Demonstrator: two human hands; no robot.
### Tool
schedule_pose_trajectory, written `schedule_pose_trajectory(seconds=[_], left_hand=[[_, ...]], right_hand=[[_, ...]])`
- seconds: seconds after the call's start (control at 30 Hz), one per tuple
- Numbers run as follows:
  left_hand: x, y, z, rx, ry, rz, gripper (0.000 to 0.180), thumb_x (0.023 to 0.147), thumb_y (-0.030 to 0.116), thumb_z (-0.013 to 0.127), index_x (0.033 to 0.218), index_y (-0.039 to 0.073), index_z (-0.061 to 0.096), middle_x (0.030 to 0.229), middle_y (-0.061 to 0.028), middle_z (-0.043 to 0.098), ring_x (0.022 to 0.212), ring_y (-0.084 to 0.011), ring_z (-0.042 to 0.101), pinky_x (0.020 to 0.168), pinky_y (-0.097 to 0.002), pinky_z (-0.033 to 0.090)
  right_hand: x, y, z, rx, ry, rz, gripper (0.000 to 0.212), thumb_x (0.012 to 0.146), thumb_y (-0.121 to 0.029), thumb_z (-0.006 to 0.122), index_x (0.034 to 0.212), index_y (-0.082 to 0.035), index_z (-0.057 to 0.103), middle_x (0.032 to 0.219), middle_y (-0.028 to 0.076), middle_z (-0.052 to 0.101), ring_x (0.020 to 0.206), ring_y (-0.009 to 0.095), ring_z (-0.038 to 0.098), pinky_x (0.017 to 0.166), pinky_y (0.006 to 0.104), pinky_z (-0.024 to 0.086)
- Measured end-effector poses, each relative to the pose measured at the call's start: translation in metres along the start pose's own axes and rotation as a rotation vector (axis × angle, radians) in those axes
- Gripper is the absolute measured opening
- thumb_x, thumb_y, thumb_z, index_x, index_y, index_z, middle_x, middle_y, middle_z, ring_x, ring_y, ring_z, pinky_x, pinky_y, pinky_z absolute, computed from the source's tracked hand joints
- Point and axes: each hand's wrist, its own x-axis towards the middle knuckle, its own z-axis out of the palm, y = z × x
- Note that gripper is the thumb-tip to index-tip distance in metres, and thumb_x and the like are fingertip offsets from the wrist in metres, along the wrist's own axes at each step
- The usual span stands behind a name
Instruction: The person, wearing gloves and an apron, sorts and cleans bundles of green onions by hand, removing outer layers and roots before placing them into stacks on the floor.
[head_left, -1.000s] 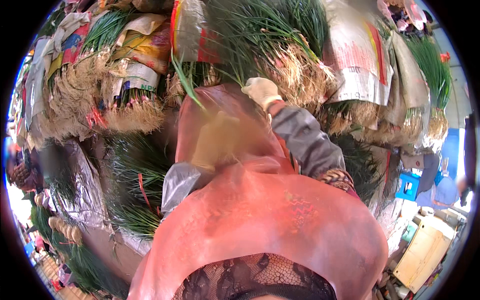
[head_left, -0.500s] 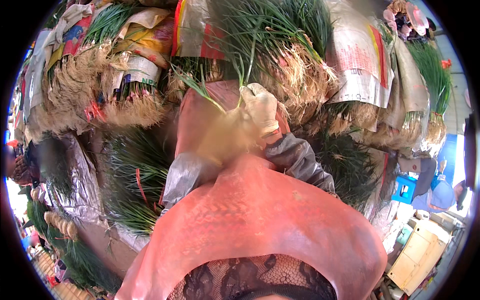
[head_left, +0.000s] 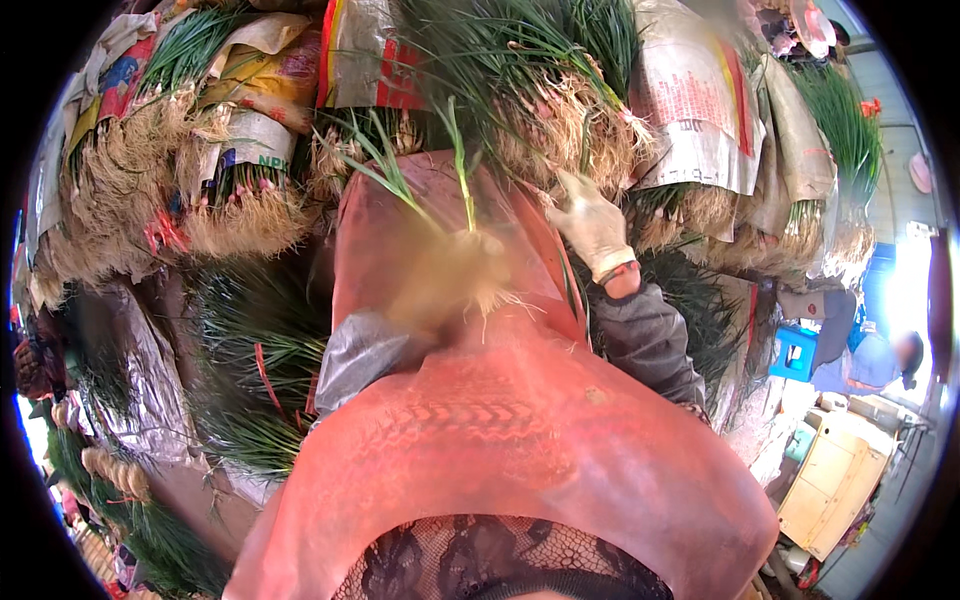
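In a cream work glove, my left hand is closed around a few spring onions over my lap. Their green tops stick up from it, and pale roots hang out at its lower right. A blurred smear over this spot hides most of the fingers. My right hand, gloved too, is stretched forward with thumb and forefinger apart and nothing visible in it. Its fingertips are at the hanging roots of a large spring onion pile, whose leaves point away from me. Whether they touch the roots I cannot tell.
A salmon-coloured plastic apron covers my lap. Sack-wrapped onion bundles stand at far left, others under a white sack at right. Loose greens lie by my left side. A blue stool, a seated person and a cream cabinet are at right.
My right hand has left the spring onions at my left hand and moved right to the pile's roots, its fingers opening. The left hand keeps its hold. The view has shifted slightly.
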Motion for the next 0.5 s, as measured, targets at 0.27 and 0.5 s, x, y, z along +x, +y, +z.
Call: schedule_pose_trajectory(seconds=[0.27, 0.5], left_hand=[[-0.008, 0.028, 0.017, -0.271, 0.175, -0.197, 0.028, 0.099, 0.030, 0.048, 0.102, 0.003, 0.056, 0.084, -0.0102, 0.065, 0.070, -0.0145, 0.063, 0.063, -0.0259, 0.052], [-0.017, 0.029, 0.033, -0.322, 0.170, -0.085, 0.031, 0.099, 0.033, 0.048, 0.097, 0.003, 0.056, 0.081, -0.0126, 0.064, 0.068, -0.0167, 0.063, 0.059, -0.0265, 0.052]], right_hand=[[0.056, -0.070, 0.012, 1.068, -0.412, -0.051, 0.049, 0.085, -0.023, 0.065, 0.129, -0.003, 0.053, 0.108, 0.017, 0.066, 0.078, 0.024, 0.066, 0.076, 0.0337, 0.052], [0.071, -0.032, 0.020, 0.375, -0.189, 0.077, 0.019, 0.093, -0.023, 0.055, 0.096, -0.006, 0.063, 0.081, 0.006, 0.066, 0.061, 0.016, 0.062, 0.052, 0.0295, 0.050]])
